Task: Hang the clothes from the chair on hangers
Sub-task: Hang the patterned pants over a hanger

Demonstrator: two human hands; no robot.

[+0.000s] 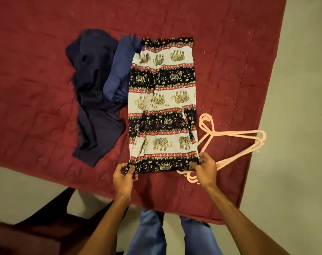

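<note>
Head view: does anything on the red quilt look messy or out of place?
Yes. The dark blue clothes lie crumpled left of the flat elephant-print garment, which overlaps the pink hangers at its near right corner.

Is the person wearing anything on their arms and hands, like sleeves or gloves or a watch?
No sleeves show: both arms are bare all the way to the picture's edge. The left hand and right hand have no gloves, and I see no watch or bracelet on either wrist. Rings are too small to tell. Lower down, the legs wear blue jeans.
</note>
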